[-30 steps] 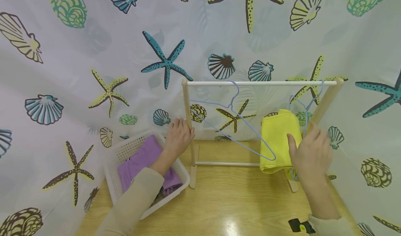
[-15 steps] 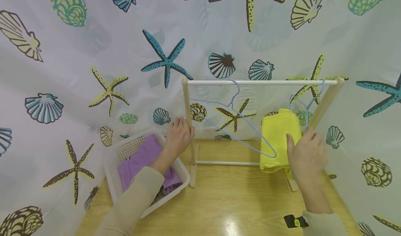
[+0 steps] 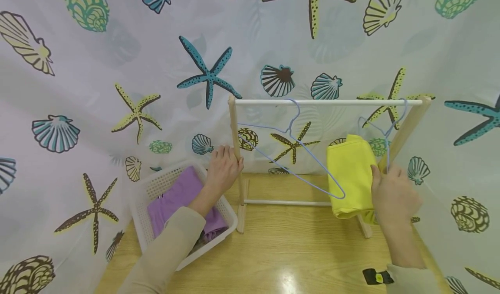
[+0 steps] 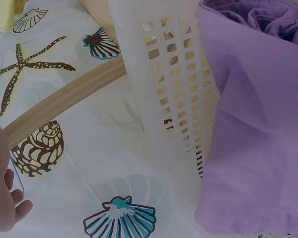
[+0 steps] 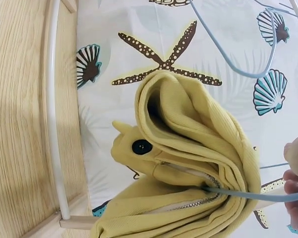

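My left hand (image 3: pixel 224 168) grips the left wooden post (image 3: pixel 234 129) of a small clothes rack; in the left wrist view its fingers curl past the wood. On the right end of the rack's white top rail (image 3: pixel 328 102) hangs a blue wire hanger (image 5: pixel 268 197) with folded yellow trousers (image 3: pixel 349 179) draped over it. A zip and a dark button (image 5: pixel 142 147) show in the right wrist view. My right hand (image 3: pixel 396 194) is at the trousers' right edge, thumb and fingers around the hanger's wire. Another blue hanger (image 3: pixel 289 132), bare, hangs farther left on the rail.
A white perforated basket (image 4: pixel 131 49) stands left of the rack, beneath my left forearm, with a folded purple garment (image 3: pixel 181 194) in it. The wooden tabletop (image 3: pixel 281 250) spreads in front. A shell-and-starfish curtain (image 3: pixel 156 55) closes off the back and sides.
My right hand has closed in on the hanger and moved slightly right; the hanger and yellow trousers have shifted right with it. The left hand has stayed on the post.
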Motion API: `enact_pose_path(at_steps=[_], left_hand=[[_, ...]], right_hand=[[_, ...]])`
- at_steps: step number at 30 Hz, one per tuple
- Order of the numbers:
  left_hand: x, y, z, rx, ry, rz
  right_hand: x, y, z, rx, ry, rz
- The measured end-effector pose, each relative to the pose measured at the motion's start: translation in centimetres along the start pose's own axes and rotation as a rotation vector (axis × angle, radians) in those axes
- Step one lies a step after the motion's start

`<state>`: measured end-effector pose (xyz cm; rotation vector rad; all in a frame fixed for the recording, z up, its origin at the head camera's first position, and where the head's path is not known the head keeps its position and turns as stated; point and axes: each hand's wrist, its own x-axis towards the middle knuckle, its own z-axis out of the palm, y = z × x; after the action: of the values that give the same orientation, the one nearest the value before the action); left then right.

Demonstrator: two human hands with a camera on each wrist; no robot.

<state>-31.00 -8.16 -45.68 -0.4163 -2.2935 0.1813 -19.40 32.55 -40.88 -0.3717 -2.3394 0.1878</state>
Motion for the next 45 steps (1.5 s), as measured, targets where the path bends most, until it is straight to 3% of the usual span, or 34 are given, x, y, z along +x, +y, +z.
enact_pose_path(at_steps=[8, 23, 33, 39, 45], left_hand=[[0.0, 0.0, -0.3, -0.007, -0.033, -0.005], [0.3, 0.0, -0.3, 0.016, -0.034, -0.008], [0.2, 0.0, -0.5, -0.007, -0.024, -0.010], [0.3, 0.1, -0.3, -0.008, -0.058, -0.017], [0.2, 0.1, -0.3, 0.002, -0.006, -0.013]], right_hand=[[0.7, 1.2, 0.1, -0.040, 0.149, -0.114], [2.1, 2.9, -0.9, -0.069, 0.239, -0.282], [3.2, 4.3, -1.9, -0.107, 0.271, -0.465], [3.7, 4.2, -3.0, -0.058, 0.353, -0.478], [3.8, 3.8, -5.0, -0.110, 0.277, -0.494]])
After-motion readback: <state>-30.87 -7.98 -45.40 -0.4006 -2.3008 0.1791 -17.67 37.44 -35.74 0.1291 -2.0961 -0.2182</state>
